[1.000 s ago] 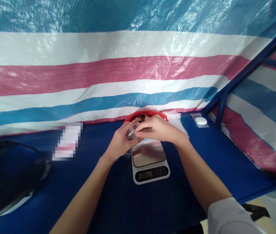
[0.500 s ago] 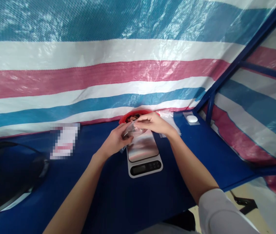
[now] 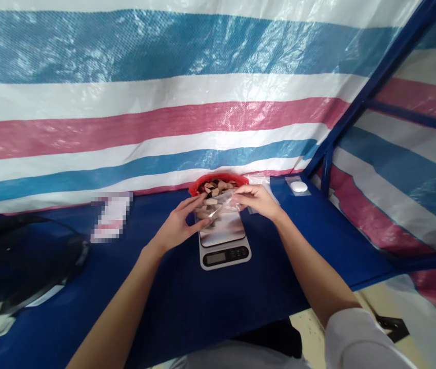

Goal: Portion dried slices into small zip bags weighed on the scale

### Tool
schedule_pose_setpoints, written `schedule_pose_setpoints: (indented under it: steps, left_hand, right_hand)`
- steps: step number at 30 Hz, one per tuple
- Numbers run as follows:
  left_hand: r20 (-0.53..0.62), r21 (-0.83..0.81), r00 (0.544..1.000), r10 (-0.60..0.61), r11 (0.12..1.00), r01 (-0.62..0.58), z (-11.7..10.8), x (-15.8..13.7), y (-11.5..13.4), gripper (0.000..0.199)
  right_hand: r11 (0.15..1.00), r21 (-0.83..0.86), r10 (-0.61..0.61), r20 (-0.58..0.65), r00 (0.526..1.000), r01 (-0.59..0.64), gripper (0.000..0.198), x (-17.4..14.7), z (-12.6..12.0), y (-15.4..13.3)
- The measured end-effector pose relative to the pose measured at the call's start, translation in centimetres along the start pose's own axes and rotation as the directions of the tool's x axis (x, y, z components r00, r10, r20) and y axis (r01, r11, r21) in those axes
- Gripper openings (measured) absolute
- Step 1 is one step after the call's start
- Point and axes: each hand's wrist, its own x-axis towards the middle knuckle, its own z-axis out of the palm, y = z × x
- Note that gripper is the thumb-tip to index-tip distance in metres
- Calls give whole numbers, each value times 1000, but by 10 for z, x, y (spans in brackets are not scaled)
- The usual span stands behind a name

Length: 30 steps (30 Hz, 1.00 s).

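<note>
A clear plastic bag (image 3: 223, 204) is stretched between my hands, above the metal plate of a white digital kitchen scale (image 3: 225, 257). My right hand (image 3: 257, 199) pinches the bag's right side between thumb and fingers. On the other side, my left hand (image 3: 182, 223) holds the bag's left edge, its thumb and fingers curved around it. Pale pieces show through the plastic near the left fingertips; whether they lie inside the bag or behind it I cannot tell. Just behind the scale sits a red bag (image 3: 244, 179) of brownish dried slices (image 3: 218, 186).
More clear bags (image 3: 268, 185) lie right of the red bag. A small bag with a white oval object (image 3: 298, 187) is farther right. At left are a blurred printed packet (image 3: 112, 218) and a black bag-like item (image 3: 29, 261). A striped tarp (image 3: 164, 123) closes off the back.
The clear bag is now spread wider, as my right hand has drawn away from the left. The slices in the red bag show more. The view has shifted slightly.
</note>
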Motion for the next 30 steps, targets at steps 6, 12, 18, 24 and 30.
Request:
schedule_pose_setpoints:
  steps: [6,12,18,24,30]
  left_hand:
    - [-80,69,996,27,997,-21,19,-10,8,52]
    - [-88,190,991,103,978,-85,37,-6,6,48]
    - [-54,215,992,114,971,-100,43,-4,0,45]
    - [-186,189,980,70,981,-35,29,-14,-1,46]
    - [-207,352,978,-35,930,107,11,-41,-35,47]
  right_hand:
    - [997,31,73,-36,997,-72,39,-17,-11,15]
    - [996,-6,91,-34,995,-92,40,-25,-18,28]
    - [984,-171,48,-1,999,-47,39,-26,-25,37]
    - [905,-424,-69,-69,995,33,39,-34,-44,25]
    - [424,-905,-195,-75,978,15,28,-51,-52,23]
